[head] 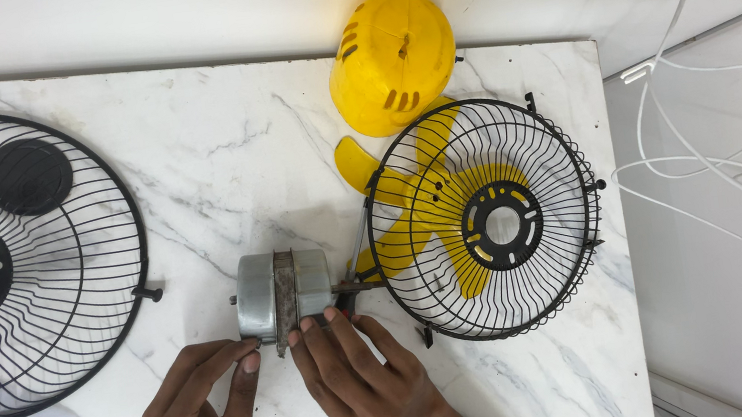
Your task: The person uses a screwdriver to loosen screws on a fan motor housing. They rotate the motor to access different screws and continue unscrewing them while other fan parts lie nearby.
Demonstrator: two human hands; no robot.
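A silver metal motor, a squat cylinder with a rusty band round its middle, lies on the white veined marble worktop. The left hand touches its near left edge with extended fingertips, not clenched. The right hand rests its fingertips on the near right side, by the shaft. Just right of the motor lies a round black wire guard over yellow plastic blades. Behind sits a domed yellow cover with slots. Far left lies a second wire guard. White cable loops off the worktop's right.
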